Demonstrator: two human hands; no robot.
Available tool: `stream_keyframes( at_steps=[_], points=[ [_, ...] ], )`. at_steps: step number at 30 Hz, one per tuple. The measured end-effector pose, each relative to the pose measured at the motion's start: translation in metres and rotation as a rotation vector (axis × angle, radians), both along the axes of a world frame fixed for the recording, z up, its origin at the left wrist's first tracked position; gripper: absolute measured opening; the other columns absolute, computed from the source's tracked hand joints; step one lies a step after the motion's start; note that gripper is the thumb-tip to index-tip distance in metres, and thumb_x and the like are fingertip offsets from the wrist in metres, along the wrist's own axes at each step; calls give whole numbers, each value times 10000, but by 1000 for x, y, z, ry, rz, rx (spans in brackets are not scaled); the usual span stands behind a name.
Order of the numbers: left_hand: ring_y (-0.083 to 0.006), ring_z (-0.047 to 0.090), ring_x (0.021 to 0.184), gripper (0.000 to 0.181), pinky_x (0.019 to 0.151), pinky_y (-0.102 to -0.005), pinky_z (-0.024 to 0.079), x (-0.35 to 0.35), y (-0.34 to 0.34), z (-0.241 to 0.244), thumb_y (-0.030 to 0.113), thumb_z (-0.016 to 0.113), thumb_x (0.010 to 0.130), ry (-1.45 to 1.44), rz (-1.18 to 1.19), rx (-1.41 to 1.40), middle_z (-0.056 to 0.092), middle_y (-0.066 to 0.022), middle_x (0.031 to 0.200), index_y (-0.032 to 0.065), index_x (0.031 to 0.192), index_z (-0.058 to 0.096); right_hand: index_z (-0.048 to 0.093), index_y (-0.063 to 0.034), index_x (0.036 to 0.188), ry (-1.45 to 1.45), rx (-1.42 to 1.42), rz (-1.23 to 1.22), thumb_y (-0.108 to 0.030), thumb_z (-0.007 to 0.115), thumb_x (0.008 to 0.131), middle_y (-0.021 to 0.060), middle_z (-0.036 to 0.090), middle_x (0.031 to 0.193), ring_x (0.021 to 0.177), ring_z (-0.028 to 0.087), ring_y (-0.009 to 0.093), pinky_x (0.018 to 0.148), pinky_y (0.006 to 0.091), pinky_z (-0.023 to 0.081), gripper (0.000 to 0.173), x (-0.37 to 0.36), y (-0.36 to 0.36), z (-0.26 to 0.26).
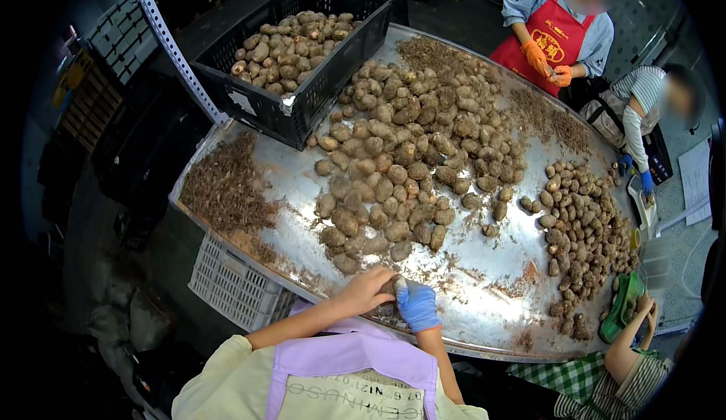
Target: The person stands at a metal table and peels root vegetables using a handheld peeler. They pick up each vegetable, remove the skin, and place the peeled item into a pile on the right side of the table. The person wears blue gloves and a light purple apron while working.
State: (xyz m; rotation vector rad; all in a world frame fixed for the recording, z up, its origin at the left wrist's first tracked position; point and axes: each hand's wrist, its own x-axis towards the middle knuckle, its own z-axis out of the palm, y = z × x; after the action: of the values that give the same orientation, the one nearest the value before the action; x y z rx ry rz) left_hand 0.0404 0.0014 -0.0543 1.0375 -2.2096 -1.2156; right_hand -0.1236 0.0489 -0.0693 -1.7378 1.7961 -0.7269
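On the metal-topped table before me lies a large heap of brown taro corms. My bare left hand and my right hand, in a blue glove, meet at the table's near edge. Between their fingers is a brown corm, mostly hidden by the fingers. The left fingers are curled on one side of it, the gloved ones on the other. Just beyond my hands are the nearest corms of the heap. A second heap of smaller corms lies on the right part of the table.
A black plastic crate of corms stands at the back left, beside a perforated metal post. Fibrous scraps cover the left corner. Co-workers stand across and at the right, near a green scoop. A white crate sits below the near edge.
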Motion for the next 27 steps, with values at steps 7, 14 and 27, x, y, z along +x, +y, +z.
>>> stream_keyframes(
  at_steps=[7,14,27],
  points=[
    [-243,607,815,471,697,-328,492,5,7,8,191,723,757,100,17,63,569,-125,986,38,1170,557,606,-56,649,152,-21,21,-383,375,955,175,578,605,540,566,352,503,432,417,504,-4,0,11],
    [-208,496,1159,537,927,-346,482,1,4,21,-13,662,770,432,59,528,497,-92,1249,34,1273,481,585,-16,644,-251,11,-272,-341,523,914,122,559,561,494,528,242,503,350,423,427,-23,7,-10],
    [-288,568,1042,468,880,-366,447,7,-5,24,154,711,732,115,119,31,580,-134,1131,37,1160,562,641,-45,982,-294,-244,-73,-267,696,796,88,618,827,744,623,221,671,322,504,295,5,-5,48]
  ],
)
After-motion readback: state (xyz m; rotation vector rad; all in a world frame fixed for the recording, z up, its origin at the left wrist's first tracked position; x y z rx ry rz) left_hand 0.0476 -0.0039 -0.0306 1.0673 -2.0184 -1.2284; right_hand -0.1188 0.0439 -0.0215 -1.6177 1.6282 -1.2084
